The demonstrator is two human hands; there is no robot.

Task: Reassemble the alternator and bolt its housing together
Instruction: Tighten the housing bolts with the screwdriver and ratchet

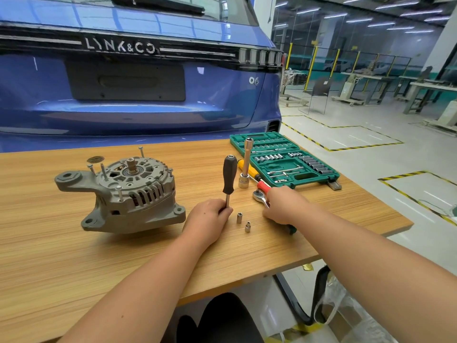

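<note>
Hands work at a wooden table [74, 256] behind a blue car [148, 115]. Left hand [206, 220] grips the metal shaft of an upright black-handled driver [229, 175]. Right hand [284, 206] closes on a red-handled ratchet [260, 193] lying flat. Grey alternator [128, 191] sits at left, long bolts [120, 193] standing loose in its housing. Two small sockets [239, 217] stand between the hands; a green tool case [284, 160] lies open behind.

Both bare forearms reach forward, the left hand [206, 216] curled into a fist, knuckles up and thumb side toward the right, while the right hand [284, 206] stretches farther out, palm down with its fingers bent downward.
</note>
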